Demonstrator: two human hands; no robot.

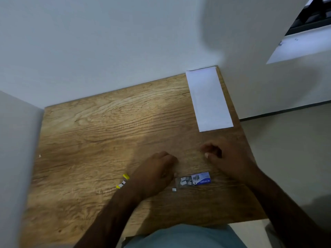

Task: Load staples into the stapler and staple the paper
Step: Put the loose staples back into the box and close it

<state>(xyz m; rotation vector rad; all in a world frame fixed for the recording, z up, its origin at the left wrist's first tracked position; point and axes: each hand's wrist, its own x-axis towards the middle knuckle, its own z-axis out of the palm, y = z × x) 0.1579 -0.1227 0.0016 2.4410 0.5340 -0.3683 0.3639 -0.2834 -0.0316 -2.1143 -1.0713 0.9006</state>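
Lying crosswise just nearer the body than both curled hands, the staple box (195,179) sits closest to the left hand (155,169); the right hand (223,158) looks empty, left unclear.

So the staple box (200,178) is the landmark here: small, blue and white, lying flat on its side with one end open. A few pale staple strips (184,181) sit bunched at that open end, and one loose bit of staples (174,189) lies just beside it on the near side. The folded white paper (208,99) lies flat, well beyond the box toward the far right corner. Left of the box is a small yellow and white item (123,181), too blurry to say whether that's the stapler.
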